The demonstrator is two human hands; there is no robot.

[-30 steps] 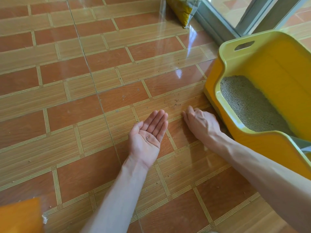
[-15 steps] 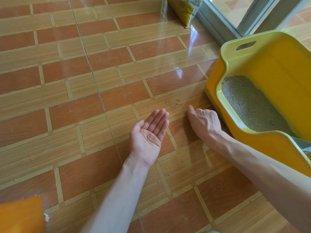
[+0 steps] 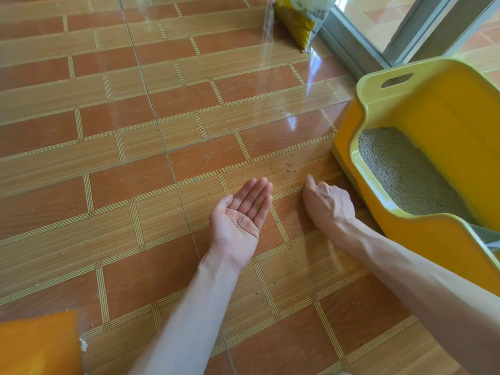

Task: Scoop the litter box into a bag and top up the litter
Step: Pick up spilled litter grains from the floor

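Note:
A yellow litter box (image 3: 378, 104) stands on the tiled floor at the right, with grey litter (image 3: 400, 169) inside it. My left hand (image 3: 238, 223) lies palm up and flat just left of the box, with a few litter grains in the palm. My right hand (image 3: 328, 204) rests back-up on the floor beside the box's near corner. Its thumb points forward and its fingers are tucked out of sight. Loose litter grains (image 3: 286, 171) are scattered on the tiles just ahead of both hands.
A yellow and grey litter bag (image 3: 300, 20) leans by the sliding door frame (image 3: 365, 50) at the far right. An orange object (image 3: 38, 345) fills the near left corner. A grey piece (image 3: 487, 236) pokes out behind the box's near wall.
My right hand has curled its fingers under and slid slightly toward the litter box. My left hand has stayed palm up in the same spot.

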